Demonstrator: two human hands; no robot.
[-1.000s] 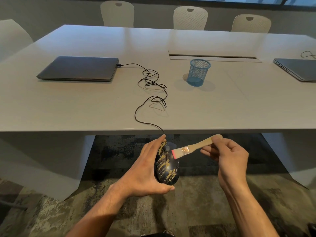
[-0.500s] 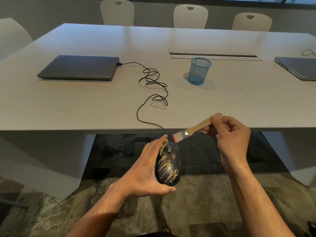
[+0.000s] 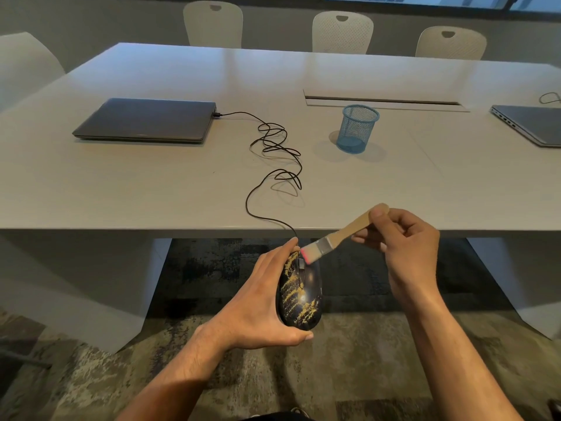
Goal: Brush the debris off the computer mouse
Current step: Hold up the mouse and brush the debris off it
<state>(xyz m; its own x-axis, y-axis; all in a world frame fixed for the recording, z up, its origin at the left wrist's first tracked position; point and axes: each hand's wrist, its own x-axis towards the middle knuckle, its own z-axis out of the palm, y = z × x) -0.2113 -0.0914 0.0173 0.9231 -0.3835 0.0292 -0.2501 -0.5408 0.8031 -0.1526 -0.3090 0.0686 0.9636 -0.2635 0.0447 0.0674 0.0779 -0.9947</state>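
Note:
A black computer mouse [image 3: 302,294] streaked with yellowish debris is held in the air just below the table's front edge. My left hand [image 3: 258,308] grips it from the left side, fingers along its top and thumb under its rear. My right hand [image 3: 403,247] pinches the wooden handle of a small brush [image 3: 340,235]. The brush slants down to the left, and its pink-tipped bristles touch the front end of the mouse near the wheel. The mouse's black cable [image 3: 273,165] runs up over the table edge in loose loops.
The cable plugs into a shut grey laptop [image 3: 145,120] at the left of the white table [image 3: 151,183]. A blue mesh cup [image 3: 356,129] stands mid-table, and a second laptop [image 3: 534,123] lies at the right edge. Chairs line the far side. Patterned carpet lies below.
My right hand lifted the brush off the mouse and up toward the table edge, then lowered it so the bristles meet the mouse's front end. My left hand kept the mouse nearly still.

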